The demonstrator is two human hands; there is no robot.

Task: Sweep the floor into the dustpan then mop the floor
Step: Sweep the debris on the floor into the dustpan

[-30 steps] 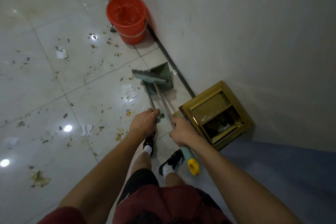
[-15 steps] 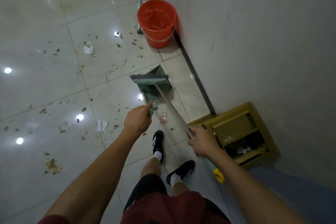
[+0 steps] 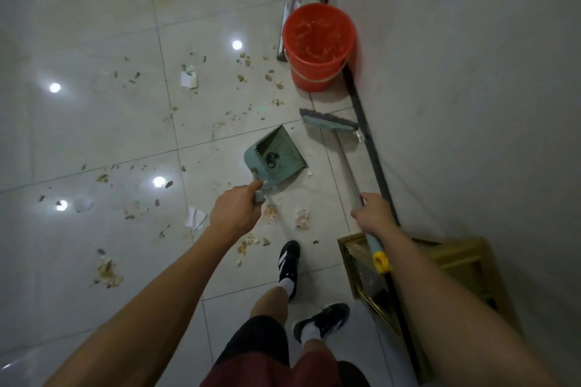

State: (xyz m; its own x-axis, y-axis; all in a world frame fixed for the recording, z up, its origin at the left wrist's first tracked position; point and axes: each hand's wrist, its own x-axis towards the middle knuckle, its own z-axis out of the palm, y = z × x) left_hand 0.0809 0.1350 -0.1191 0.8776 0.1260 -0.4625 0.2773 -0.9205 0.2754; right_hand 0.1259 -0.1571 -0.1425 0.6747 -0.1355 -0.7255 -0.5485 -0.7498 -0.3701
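L hand (image 3: 236,210) grips the short handle of the green dustpan (image 3: 276,156), fingers curled round it. Pan sits low over the tiled floor (image 3: 94,25), open lip pointing away and to the right; whether it touches the tile cannot be told. Small dark item lies inside pan.

R hand (image 3: 374,214) clamped on the broom (image 3: 345,160) shaft, mid-length; yellow end cap shows behind the wrist. Broom head is near the wall (image 3: 471,72), just beside the dark skirting strip, bristles pointing away, apart from the pan by a narrow gap.

Debris (image 3: 107,270): crumbs, peel bits, paper scraps spread across tiles to the left and ahead; two pinkish wrappers between the hands, near the feet.

Red bucket (image 3: 317,44) stands against the wall ahead, mop (image 3: 290,9) leaning just behind it. Gold-framed box (image 3: 456,258) at wall, right of the feet, partly under R forearm.

Room to move: wide tile area left; right side bounded by wall, bucket, box.
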